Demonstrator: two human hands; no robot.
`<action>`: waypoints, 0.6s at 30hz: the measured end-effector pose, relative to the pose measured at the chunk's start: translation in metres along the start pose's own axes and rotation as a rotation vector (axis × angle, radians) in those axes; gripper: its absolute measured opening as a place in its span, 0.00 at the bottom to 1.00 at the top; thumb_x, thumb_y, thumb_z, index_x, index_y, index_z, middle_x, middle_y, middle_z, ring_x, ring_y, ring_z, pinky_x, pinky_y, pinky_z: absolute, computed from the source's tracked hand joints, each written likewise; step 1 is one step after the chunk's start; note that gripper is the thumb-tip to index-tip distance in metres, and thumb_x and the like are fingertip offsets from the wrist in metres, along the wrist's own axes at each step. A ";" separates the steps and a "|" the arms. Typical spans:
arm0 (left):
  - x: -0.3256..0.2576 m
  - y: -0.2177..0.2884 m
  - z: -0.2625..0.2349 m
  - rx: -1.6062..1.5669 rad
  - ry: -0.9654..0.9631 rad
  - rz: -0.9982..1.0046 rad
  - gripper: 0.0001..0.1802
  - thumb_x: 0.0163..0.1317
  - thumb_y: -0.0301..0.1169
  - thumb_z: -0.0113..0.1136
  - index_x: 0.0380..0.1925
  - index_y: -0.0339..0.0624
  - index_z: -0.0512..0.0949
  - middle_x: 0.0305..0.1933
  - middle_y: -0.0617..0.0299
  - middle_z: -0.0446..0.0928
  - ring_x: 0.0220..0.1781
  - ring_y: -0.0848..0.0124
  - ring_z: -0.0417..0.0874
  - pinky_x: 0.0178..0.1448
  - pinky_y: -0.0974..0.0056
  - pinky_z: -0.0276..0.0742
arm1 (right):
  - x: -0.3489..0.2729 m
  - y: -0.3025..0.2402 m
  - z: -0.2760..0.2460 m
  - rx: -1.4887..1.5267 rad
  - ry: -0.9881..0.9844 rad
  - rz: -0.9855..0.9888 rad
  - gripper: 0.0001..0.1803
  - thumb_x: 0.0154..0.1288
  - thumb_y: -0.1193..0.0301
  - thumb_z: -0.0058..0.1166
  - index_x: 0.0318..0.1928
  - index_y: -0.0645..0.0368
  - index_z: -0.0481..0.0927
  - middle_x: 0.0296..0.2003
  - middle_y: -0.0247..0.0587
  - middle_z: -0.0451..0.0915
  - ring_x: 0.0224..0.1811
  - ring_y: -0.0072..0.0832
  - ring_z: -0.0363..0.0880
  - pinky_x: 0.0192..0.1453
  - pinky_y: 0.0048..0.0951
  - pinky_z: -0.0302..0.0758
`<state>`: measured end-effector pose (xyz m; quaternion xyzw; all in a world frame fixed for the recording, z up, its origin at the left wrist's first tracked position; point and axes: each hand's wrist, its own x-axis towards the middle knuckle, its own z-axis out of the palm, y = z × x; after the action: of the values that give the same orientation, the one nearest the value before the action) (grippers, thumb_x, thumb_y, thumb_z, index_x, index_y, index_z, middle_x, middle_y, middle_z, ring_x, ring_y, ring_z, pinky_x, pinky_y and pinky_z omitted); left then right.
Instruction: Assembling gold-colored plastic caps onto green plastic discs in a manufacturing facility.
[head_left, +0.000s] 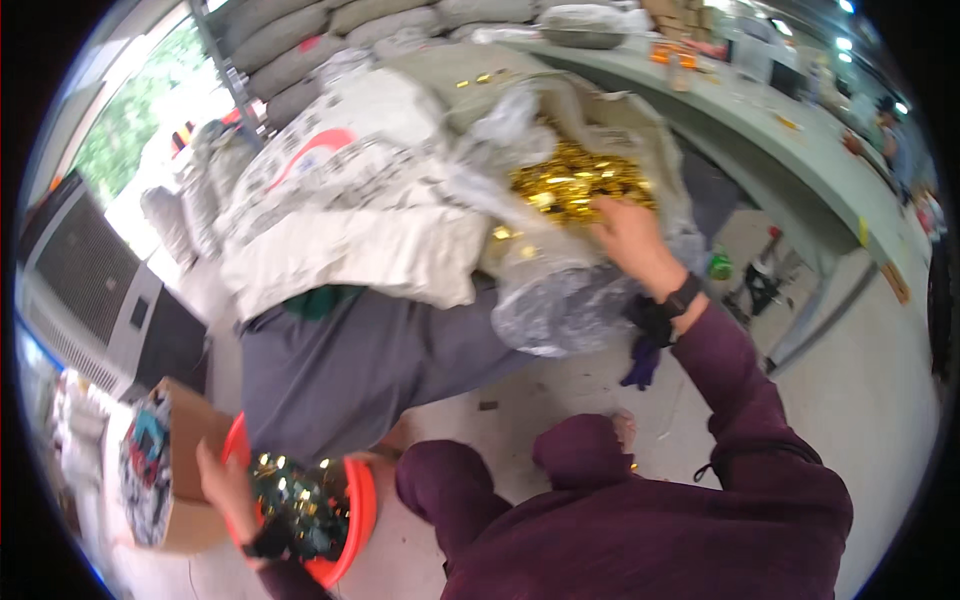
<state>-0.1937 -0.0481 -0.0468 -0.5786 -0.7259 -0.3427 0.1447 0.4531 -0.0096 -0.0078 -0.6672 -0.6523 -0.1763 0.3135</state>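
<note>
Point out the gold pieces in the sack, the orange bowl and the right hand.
gold pieces point(570, 182), head view, middle of the shiny pile.
orange bowl point(362, 505), head view, right rim.
right hand point(628, 232), head view, back of the hand at the pile's edge.

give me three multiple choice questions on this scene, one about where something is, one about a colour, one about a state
1. Where is the right hand?
A. In the heap of shiny gold pieces inside the open clear plastic sack
B. On the long grey workbench
C. On the floor

2. What colour is the round plastic basin at lower left?
A. Blue
B. Orange-red
C. White

3. What state is the basin in?
A. Upside down
B. Covered by a lid
C. Upright, holding shiny pieces, gripped at its rim by the left hand

Answers:
1 A, the fingers reach into the gold pile.
2 B, its rim shows orange-red.
3 C, glinting pieces lie inside and the hand clasps the rim.
</note>
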 end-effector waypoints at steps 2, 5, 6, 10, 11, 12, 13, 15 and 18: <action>0.007 0.078 0.008 -0.249 -0.116 -0.002 0.20 0.53 0.24 0.54 0.48 0.34 0.76 0.46 0.46 0.79 0.49 0.56 0.81 0.53 0.60 0.74 | 0.004 0.002 0.008 -0.027 -0.099 0.065 0.15 0.53 0.67 0.58 0.42 0.57 0.76 0.32 0.54 0.78 0.36 0.51 0.78 0.39 0.47 0.74; 0.016 0.171 0.023 -0.400 -0.148 0.369 0.13 0.51 0.24 0.56 0.39 0.34 0.78 0.34 0.48 0.78 0.34 0.55 0.80 0.40 0.59 0.75 | 0.005 0.005 0.017 -0.071 -0.088 0.029 0.15 0.53 0.68 0.59 0.42 0.55 0.75 0.32 0.51 0.77 0.34 0.51 0.78 0.38 0.47 0.74; 0.020 0.195 0.029 -0.491 -0.181 0.368 0.13 0.50 0.24 0.56 0.38 0.35 0.78 0.31 0.48 0.77 0.32 0.53 0.79 0.37 0.58 0.74 | 0.005 0.005 0.019 -0.055 -0.061 0.007 0.14 0.53 0.69 0.59 0.42 0.55 0.74 0.32 0.51 0.77 0.34 0.51 0.77 0.37 0.47 0.73; 0.064 0.229 0.065 -0.243 -0.145 0.392 0.14 0.49 0.25 0.54 0.37 0.33 0.78 0.37 0.41 0.78 0.37 0.45 0.79 0.43 0.50 0.75 | 0.008 0.002 0.026 -0.013 -0.052 -0.019 0.13 0.54 0.69 0.60 0.40 0.55 0.73 0.31 0.50 0.76 0.33 0.51 0.77 0.35 0.47 0.72; 0.076 0.230 0.080 -0.148 -0.148 0.366 0.14 0.50 0.27 0.56 0.37 0.34 0.78 0.36 0.42 0.78 0.37 0.45 0.80 0.42 0.50 0.76 | 0.006 0.001 0.025 -0.029 -0.067 0.014 0.13 0.53 0.70 0.60 0.39 0.55 0.73 0.31 0.51 0.76 0.33 0.51 0.77 0.35 0.46 0.72; 0.086 0.232 0.093 -0.025 -0.159 0.325 0.14 0.55 0.34 0.56 0.38 0.35 0.79 0.35 0.44 0.80 0.35 0.48 0.81 0.41 0.51 0.78 | 0.004 0.001 0.026 -0.042 -0.078 0.048 0.13 0.53 0.70 0.60 0.39 0.55 0.73 0.31 0.51 0.76 0.33 0.51 0.77 0.35 0.45 0.72; 0.098 0.234 0.105 0.064 -0.299 0.266 0.18 0.57 0.38 0.55 0.43 0.37 0.78 0.41 0.45 0.79 0.40 0.49 0.81 0.45 0.52 0.77 | 0.003 0.001 0.028 -0.032 -0.056 0.042 0.13 0.53 0.71 0.59 0.39 0.55 0.73 0.31 0.51 0.75 0.33 0.51 0.76 0.35 0.45 0.72; 0.118 0.214 0.145 0.103 -0.201 0.349 0.25 0.60 0.43 0.51 0.53 0.42 0.73 0.53 0.47 0.74 0.53 0.51 0.76 0.56 0.53 0.72 | 0.003 -0.002 0.029 -0.035 -0.019 0.044 0.12 0.53 0.73 0.59 0.39 0.55 0.73 0.31 0.51 0.75 0.34 0.51 0.76 0.35 0.46 0.72; 0.128 0.205 0.177 0.057 -0.031 0.548 0.31 0.62 0.44 0.49 0.66 0.48 0.61 0.68 0.51 0.60 0.70 0.53 0.58 0.70 0.53 0.55 | 0.002 0.008 0.036 -0.046 -0.028 0.082 0.13 0.52 0.75 0.57 0.39 0.57 0.73 0.33 0.53 0.76 0.35 0.52 0.76 0.37 0.47 0.72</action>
<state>-0.0056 0.1846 -0.0297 -0.7543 -0.5537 -0.2611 0.2373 0.4552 0.0161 -0.0349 -0.7028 -0.6244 -0.1689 0.2961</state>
